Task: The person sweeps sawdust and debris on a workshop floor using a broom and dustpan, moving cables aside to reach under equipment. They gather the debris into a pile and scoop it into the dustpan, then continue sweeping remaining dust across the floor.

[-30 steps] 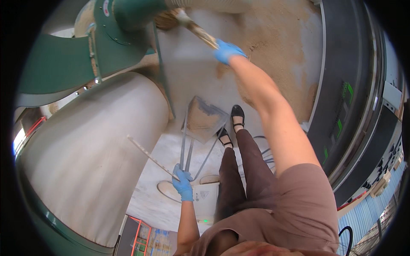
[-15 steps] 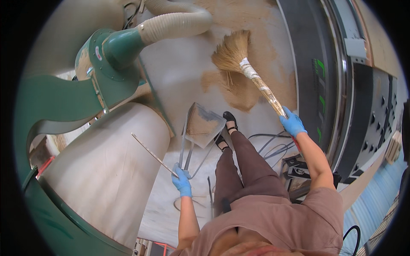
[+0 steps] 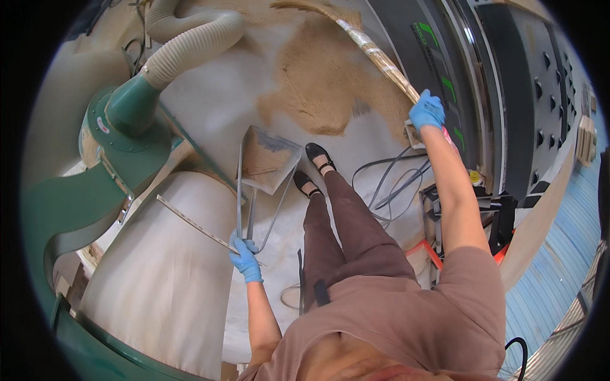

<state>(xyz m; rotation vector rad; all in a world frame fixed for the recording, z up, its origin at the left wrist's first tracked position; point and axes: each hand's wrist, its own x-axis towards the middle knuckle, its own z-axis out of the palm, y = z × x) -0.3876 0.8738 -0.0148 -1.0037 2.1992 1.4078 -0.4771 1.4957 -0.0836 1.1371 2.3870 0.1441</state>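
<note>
My right hand (image 3: pixel 427 111), in a blue glove, is closed round the taped handle of a straw broom (image 3: pixel 378 57). Its bristles lie at the far edge of the view, over the dusty floor. In my left hand (image 3: pixel 246 259), also gloved in blue, are the grey metal handle of a long-handled dustpan (image 3: pixel 286 174) and a thin pale strip (image 3: pixel 194 223) that sticks out to the left. The pan rests on the floor beside my shoes, with brown dust in it. A wide patch of sawdust (image 3: pixel 318 76) covers the floor beyond the pan.
A green dust collector (image 3: pixel 127 130) with a ribbed hose (image 3: pixel 200 47) and a pale bag (image 3: pixel 171 273) stands at left. A long dark machine (image 3: pixel 438 70) runs along the right. Grey cables (image 3: pixel 394 190) loop on the floor by my legs.
My right hand and the broom have swung farther away, the bristles moving to the far edge. The view has shifted. My left hand keeps hold of the dustpan and strip.
</note>
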